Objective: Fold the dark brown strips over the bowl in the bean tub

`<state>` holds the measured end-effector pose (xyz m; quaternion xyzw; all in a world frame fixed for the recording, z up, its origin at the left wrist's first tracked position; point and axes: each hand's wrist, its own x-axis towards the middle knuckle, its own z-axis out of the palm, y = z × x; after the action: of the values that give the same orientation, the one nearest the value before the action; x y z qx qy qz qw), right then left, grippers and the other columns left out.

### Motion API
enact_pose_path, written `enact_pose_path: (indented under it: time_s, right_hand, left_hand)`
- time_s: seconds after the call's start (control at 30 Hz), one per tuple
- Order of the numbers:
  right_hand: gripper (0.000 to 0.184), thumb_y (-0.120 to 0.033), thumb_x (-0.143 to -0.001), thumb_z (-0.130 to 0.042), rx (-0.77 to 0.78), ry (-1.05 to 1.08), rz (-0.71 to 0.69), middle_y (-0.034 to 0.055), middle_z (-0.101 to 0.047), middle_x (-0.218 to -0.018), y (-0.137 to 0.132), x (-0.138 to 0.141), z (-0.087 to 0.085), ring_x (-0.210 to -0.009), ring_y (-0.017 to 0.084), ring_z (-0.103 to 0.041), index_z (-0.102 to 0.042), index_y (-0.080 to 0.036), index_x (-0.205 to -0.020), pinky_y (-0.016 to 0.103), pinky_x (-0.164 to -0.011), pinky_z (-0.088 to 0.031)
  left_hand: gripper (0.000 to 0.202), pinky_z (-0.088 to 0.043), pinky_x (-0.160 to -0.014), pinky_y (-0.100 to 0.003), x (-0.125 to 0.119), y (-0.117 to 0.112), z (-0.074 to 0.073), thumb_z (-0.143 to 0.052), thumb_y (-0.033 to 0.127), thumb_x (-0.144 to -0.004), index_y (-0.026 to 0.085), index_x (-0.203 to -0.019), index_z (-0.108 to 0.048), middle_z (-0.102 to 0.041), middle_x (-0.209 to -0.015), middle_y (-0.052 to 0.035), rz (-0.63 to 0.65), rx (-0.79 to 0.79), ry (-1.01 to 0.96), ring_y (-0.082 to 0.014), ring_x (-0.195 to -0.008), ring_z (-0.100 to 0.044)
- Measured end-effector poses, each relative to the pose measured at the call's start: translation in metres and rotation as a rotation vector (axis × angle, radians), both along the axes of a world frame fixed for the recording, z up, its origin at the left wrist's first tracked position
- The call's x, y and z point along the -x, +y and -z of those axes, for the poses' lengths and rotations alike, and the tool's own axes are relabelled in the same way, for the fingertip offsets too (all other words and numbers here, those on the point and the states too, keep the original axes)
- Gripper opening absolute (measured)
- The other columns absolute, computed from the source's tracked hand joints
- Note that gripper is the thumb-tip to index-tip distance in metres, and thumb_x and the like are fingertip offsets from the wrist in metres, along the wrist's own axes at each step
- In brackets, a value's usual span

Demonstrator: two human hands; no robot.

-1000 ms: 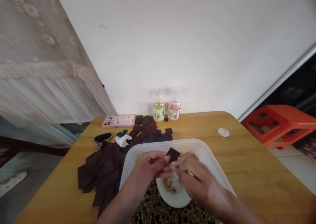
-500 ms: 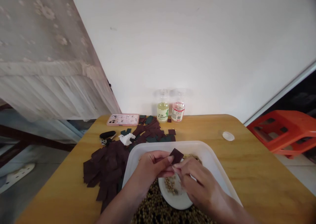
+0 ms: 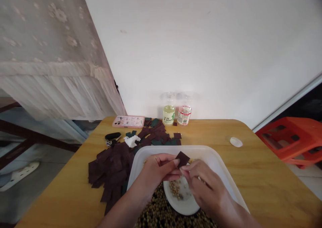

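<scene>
Wooden tabletop (image 3: pixel 264 174), left hand (image 3: pixel 156 171) pinching dark square (image 3: pixel 182 159)

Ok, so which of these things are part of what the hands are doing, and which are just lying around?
In use: left hand, right hand, dark square, beans, white plate, plastic tray, pile of dark squares.

Lying about: pink phone, green-labelled bottle, red-labelled bottle, tissue, key fob, white lid.

Left hand (image 3: pixel 157 170) and right hand (image 3: pixel 203 184) close together, raised, pinching.

Home rm, lace curtain (image 3: pixel 50 53), wood table (image 3: pixel 264 177), pink phone (image 3: pixel 128 121), orange plastic stool (image 3: pixel 289 140), white wall (image 3: pixel 188 47)
</scene>
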<state>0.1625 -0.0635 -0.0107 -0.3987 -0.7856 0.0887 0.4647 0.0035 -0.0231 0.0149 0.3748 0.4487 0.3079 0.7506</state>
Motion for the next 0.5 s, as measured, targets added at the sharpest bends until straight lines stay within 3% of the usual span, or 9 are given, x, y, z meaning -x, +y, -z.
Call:
enact_pose_path:
  time_s: [0.07,0.2,0.33,0.43,0.5]
  right_hand:
    - [0.021,-0.001,-0.077,-0.049,-0.033,-0.020,-0.058,0.0007,-0.052,-0.070,0.0006,-0.0002,-0.0005,-0.071,0.014,-0.053,-0.047,-0.020,-0.068,0.026,-0.063,-0.050]
    - [0.022,0.002,-0.076,-0.050,-0.123,-0.016,0.057,0.0006,-0.049,-0.069,0.0014,0.0004,-0.0005,-0.071,0.014,-0.052,-0.047,-0.019,-0.069,0.028,-0.062,-0.050]
    - [0.022,0.001,-0.077,-0.048,-0.030,-0.011,-0.026,0.0013,-0.051,-0.072,0.0006,0.0011,-0.0006,-0.071,0.013,-0.053,-0.046,-0.019,-0.071,0.025,-0.063,-0.050]
    - [0.024,0.003,-0.075,-0.051,-0.087,-0.005,0.046,0.0010,-0.050,-0.070,0.0010,0.0001,-0.0020,-0.071,0.013,-0.052,-0.046,-0.019,-0.069,0.026,-0.063,-0.050]
    - [0.023,0.003,-0.075,-0.052,-0.114,-0.037,0.022,0.0011,-0.049,-0.070,0.0014,-0.0002,-0.0025,-0.072,0.013,-0.052,-0.046,-0.018,-0.069,0.026,-0.062,-0.049]
  left_hand:
    - [0.034,-0.050,-0.064,-0.022,-0.0005,-0.0004,-0.0002,-0.076,0.040,-0.056,0.015,-0.079,-0.071,-0.070,-0.070,-0.0042,0.006,-0.008,-0.002,-0.0127,-0.063,-0.064]
    - [0.033,-0.050,-0.065,-0.022,-0.0005,-0.0005,-0.0008,-0.074,0.041,-0.059,0.015,-0.079,-0.071,-0.070,-0.072,-0.0054,0.032,-0.014,0.013,-0.0139,-0.068,-0.065]
    - [0.038,-0.050,-0.065,-0.023,0.0004,-0.0004,-0.0012,-0.075,0.043,-0.056,0.015,-0.081,-0.071,-0.070,-0.073,-0.0049,0.017,-0.014,0.017,-0.0134,-0.065,-0.064]
    - [0.037,-0.050,-0.068,-0.025,0.0005,-0.0005,-0.0018,-0.074,0.043,-0.058,0.014,-0.081,-0.071,-0.070,-0.072,-0.0057,0.033,-0.015,0.014,-0.0153,-0.070,-0.065]
    - [0.037,-0.050,-0.068,-0.025,0.0003,-0.0007,-0.0022,-0.075,0.042,-0.057,0.014,-0.081,-0.071,-0.070,-0.073,-0.0058,0.032,-0.013,0.013,-0.0151,-0.069,-0.065]
